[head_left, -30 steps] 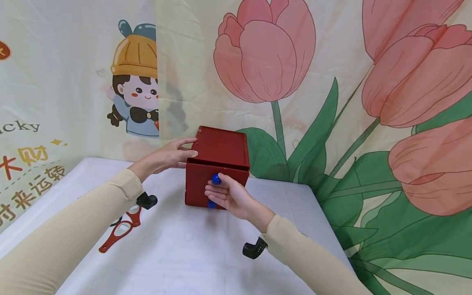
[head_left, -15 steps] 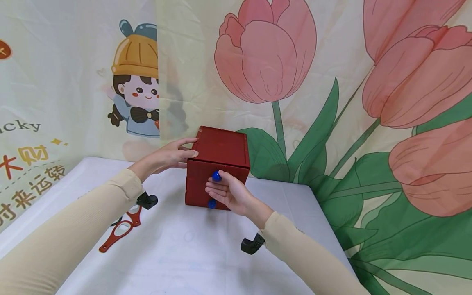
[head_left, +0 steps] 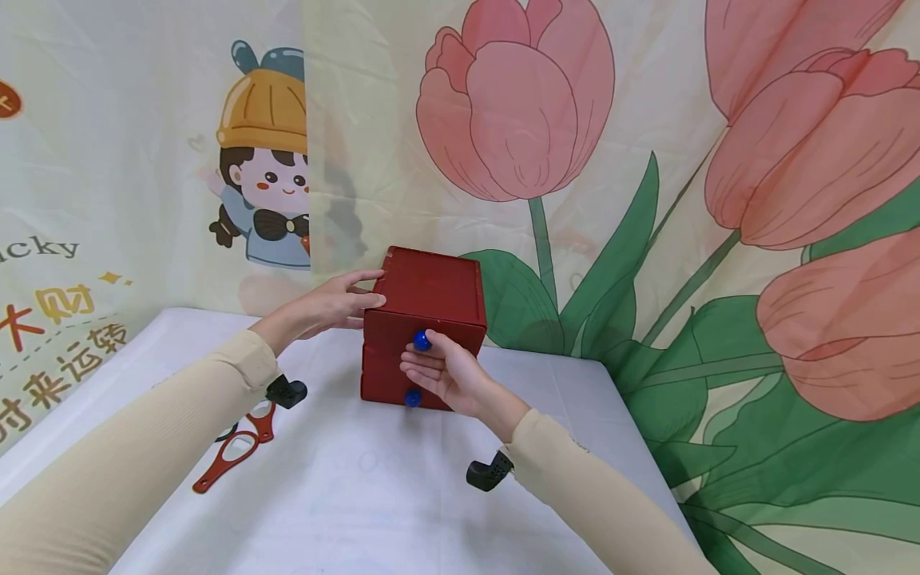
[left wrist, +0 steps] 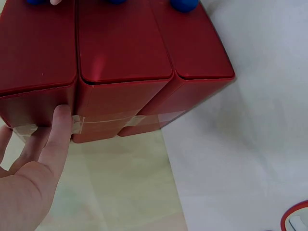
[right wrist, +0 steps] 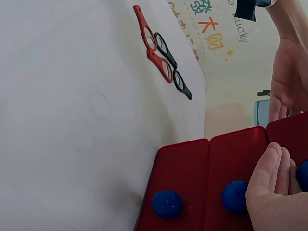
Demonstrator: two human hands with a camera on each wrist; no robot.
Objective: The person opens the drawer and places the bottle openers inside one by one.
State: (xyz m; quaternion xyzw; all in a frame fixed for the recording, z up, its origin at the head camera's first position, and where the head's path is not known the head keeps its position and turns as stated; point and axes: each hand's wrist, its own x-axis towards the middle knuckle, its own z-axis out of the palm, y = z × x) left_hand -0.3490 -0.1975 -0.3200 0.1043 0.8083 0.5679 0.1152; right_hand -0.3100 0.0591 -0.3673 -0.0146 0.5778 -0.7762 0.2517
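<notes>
A dark red box of stacked drawers (head_left: 434,286) with blue knobs stands on the white-covered table. My left hand (head_left: 329,303) rests against its left side near the top, the fingers fairly straight against the wall in the left wrist view. At the front, my right hand (head_left: 463,382) pinches the top drawer's blue knob (head_left: 422,342) between thumb and forefinger. That drawer front sits flush under the box's top. The bottom knob (head_left: 413,398) shows below my fingers. From the head view, the middle knob (right wrist: 235,196) is hidden behind the right hand; the right wrist view shows it.
Several small magnifying glasses, red (head_left: 233,454) and black (right wrist: 182,85), lie on the table to the left of the box. Printed curtains with tulips (head_left: 521,112) and a cartoon figure (head_left: 269,184) hang behind the table. A black camera (head_left: 490,471) sits on my right wrist.
The top drawer, a little ajar with a dark gap along its upper edge, has been pushed in flush. My right hand moved slightly forward with the knob; the left hand stayed put.
</notes>
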